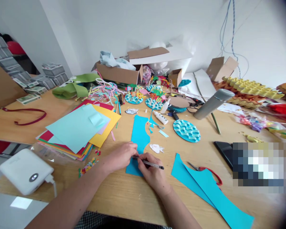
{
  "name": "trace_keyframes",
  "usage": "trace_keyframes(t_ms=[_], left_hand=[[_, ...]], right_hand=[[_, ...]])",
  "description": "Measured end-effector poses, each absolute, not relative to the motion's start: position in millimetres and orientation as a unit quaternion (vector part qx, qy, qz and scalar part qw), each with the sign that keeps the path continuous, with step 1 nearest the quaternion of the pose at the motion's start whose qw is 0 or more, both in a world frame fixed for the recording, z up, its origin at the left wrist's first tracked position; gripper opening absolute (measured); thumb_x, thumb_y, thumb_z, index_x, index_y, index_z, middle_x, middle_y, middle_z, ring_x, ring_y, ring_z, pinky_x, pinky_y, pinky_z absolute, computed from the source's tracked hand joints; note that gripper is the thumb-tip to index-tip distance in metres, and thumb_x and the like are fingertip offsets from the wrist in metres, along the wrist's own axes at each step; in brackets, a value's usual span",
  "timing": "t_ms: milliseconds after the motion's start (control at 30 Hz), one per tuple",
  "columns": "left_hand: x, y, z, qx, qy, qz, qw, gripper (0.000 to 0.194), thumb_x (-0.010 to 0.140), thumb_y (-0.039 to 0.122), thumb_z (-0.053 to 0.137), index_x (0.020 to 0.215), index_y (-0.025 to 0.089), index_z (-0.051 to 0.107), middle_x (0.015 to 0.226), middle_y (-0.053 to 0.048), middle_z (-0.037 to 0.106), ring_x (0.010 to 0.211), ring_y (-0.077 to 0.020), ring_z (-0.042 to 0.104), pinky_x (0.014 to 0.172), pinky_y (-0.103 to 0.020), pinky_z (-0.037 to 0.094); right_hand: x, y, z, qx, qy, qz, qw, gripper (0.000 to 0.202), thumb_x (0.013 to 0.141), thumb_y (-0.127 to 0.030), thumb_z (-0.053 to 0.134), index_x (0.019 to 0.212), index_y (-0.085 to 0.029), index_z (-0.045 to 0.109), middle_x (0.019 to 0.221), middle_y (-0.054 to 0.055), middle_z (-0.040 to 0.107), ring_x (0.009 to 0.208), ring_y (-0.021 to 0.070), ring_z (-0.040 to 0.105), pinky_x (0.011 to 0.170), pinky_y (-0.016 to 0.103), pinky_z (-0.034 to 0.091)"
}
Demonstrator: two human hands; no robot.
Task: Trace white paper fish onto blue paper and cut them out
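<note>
A piece of blue paper [140,130] with a curved cut right edge lies in front of me. My right hand [151,170] is closed around a pen [152,164], its tip end hidden by my fingers at the paper. Pressed to the paper's left side, my left hand [120,155] has its fingers bent together beside the right one; what they pinch, if anything, is hidden. A white paper fish [156,148] lies just right of the blue paper. Farther right, red-handled scissors [203,168] rest partly under more blue paper [209,187].
Stacked coloured paper [71,127] and a white power bank [26,171] are at left. A wavy blue disc [187,130], a glue bottle [160,117], a grey flask [213,103] and a black phone [223,152] lie right. Boxes [119,73] stand behind.
</note>
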State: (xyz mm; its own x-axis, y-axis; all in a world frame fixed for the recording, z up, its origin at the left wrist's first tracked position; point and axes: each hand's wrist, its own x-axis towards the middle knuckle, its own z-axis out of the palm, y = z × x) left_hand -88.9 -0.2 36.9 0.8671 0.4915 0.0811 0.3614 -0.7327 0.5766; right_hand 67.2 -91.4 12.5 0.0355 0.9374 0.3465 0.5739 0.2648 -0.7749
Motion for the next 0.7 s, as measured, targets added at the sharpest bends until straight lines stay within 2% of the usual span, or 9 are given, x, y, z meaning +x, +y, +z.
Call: trace_keyframes(t_ms=[700], left_hand=[[-88.3, -3.1, 41.1, 0.922, 0.239, 0.113, 0.285, 0.027, 0.088, 0.005, 0.047, 0.085, 0.019, 0.069, 0.083, -0.003, 0.06, 0.088, -0.0179, 0.056, 0.076, -0.027, 0.042]], right_hand=[[66.7, -92.8, 13.6, -0.573, -0.658, 0.207, 0.444, 0.014, 0.086, -0.021, 0.051, 0.072, -0.022, 0.052, 0.064, 0.0, 0.063, 0.052, 0.0123, 0.054, 0.05, 0.023, 0.043]])
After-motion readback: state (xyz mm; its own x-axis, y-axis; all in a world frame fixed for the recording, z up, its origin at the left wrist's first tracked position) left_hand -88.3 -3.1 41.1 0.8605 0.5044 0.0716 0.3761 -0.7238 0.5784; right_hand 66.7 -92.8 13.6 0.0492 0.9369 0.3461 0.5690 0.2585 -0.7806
